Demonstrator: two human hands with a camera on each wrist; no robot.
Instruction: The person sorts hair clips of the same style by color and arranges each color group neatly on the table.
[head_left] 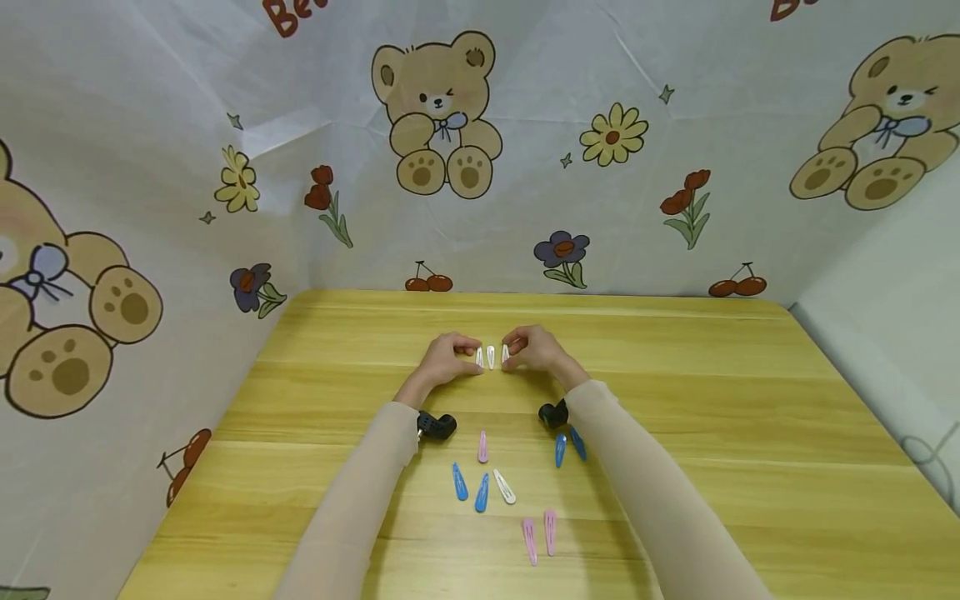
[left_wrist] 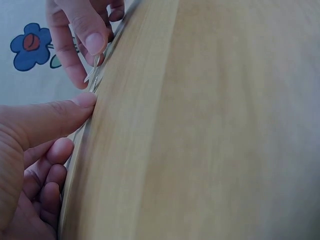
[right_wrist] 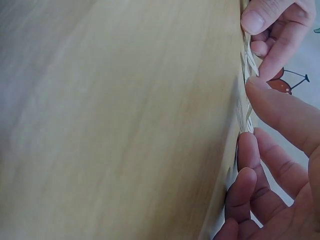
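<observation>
middle white clip lies toward the table's far side, neither hand on it, with a left white clip and right white clip just beside it. left hand pinches the left one by its ends, thumb and fingertip; right hand does likewise with the right one. imo go light, line both up with the middle one, match the gaps, release straight up. pink clip and blue clips sit nearer the person, well apart.
</observation>
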